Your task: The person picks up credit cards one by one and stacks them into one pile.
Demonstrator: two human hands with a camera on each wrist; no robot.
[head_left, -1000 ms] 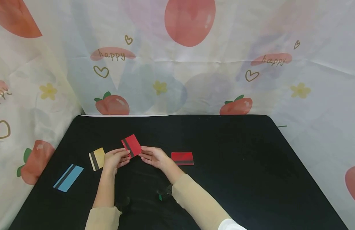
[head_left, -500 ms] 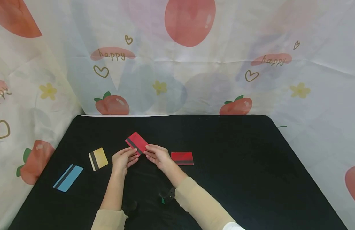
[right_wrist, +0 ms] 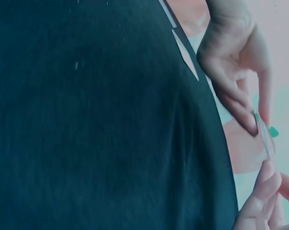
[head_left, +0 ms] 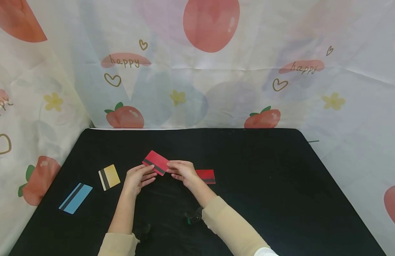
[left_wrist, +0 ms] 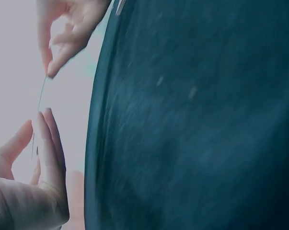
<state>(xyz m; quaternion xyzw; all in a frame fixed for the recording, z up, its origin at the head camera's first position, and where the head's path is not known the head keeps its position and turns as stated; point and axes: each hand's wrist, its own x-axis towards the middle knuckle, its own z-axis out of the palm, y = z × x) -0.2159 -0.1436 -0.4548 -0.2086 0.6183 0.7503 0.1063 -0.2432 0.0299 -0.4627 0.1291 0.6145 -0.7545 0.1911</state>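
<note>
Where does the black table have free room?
The black table looks bare from the lying red card and right sleeve to its right edge; another strip, between gold card and back edge. Crowded: left half, with blue card, left hand, right hand and held red card.

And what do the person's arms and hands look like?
The left sleeve and right sleeve are beige, ending on the forearms. The left hand and right hand wear no gloves. A dark device with a green bit sits by the right sleeve's end; farther up is a white patch.
</note>
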